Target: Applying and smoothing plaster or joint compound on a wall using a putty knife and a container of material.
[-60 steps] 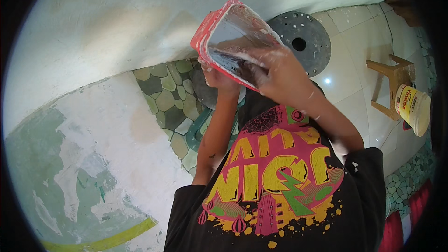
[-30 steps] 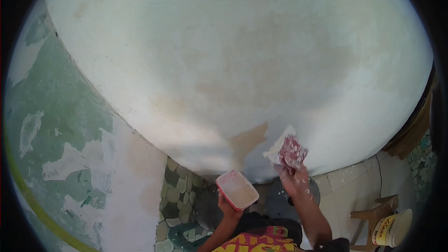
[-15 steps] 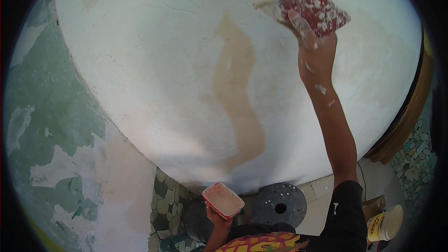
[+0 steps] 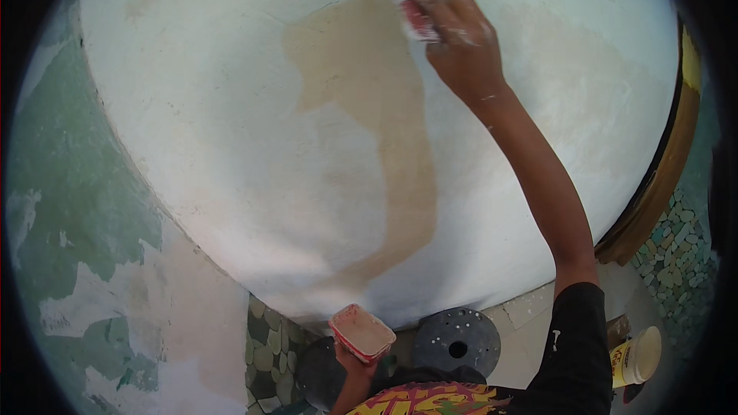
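At the upper middle, my right hand (image 4: 460, 31) is closed on a red putty spreader (image 4: 419, 20) smeared with white. The spreader is tilted nearly edge-on, at the pale curved wall (image 4: 231, 146); its far end is blurred, and I cannot tell if it touches. White smears mark my fingers. Low in the picture, my left hand (image 4: 355, 361) grips a red rectangular tub (image 4: 361, 332) holding pale putty, its fingers mostly hidden beneath it. Across the wall runs a tan, arm-like shape (image 4: 407, 177), which looks like a shadow.
A dark round plate (image 4: 457, 342) with a centre hole and white specks lies below the wall. At lower right stands a yellow-and-white bucket (image 4: 636, 357). Green wall with pale patches (image 4: 84, 184) fills the left. Pebble flooring (image 4: 265, 353) shows below, and a brown curved edge (image 4: 653, 192) at right.
My right hand has swung left and turned the spreader from its broad face to nearly edge-on. The tan shape has widened at its top. My left hand and the tub have hardly moved.
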The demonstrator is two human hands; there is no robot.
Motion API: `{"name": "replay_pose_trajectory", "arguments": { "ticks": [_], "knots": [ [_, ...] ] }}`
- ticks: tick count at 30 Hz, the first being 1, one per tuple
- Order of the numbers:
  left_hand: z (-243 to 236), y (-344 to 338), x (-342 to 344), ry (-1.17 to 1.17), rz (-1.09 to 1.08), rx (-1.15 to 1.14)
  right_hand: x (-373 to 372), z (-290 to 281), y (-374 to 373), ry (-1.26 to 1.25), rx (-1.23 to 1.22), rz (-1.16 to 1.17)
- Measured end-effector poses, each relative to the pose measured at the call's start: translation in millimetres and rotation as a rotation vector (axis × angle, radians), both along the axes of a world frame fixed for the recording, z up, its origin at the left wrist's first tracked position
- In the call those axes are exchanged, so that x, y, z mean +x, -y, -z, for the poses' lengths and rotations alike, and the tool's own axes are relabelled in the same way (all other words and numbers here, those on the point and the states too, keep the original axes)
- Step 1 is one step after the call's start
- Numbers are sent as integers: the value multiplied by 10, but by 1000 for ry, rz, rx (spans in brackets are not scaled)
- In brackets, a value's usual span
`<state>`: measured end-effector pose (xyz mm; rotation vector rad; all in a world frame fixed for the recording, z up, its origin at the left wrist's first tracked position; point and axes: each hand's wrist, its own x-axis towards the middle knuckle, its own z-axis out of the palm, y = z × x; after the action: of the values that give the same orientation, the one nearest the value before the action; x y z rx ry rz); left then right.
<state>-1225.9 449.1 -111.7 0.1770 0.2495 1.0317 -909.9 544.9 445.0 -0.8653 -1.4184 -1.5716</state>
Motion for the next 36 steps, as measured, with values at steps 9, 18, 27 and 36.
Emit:
{"name": "replay_pose_trajectory", "arguments": {
  "ticks": [9,18,27,36],
  "knots": [
    [-100,-260,186,-42,98,-8,-21,-16,-253,-4,-52,271],
    [-14,-334,195,-73,121,-22,-127,86,-39,-110,-183,340],
    [21,-455,210,-69,166,-57,-29,217,13,-58,-219,361],
    [-45,-510,350,-98,217,-46,-74,55,55,-108,-261,342]
  ]
}}
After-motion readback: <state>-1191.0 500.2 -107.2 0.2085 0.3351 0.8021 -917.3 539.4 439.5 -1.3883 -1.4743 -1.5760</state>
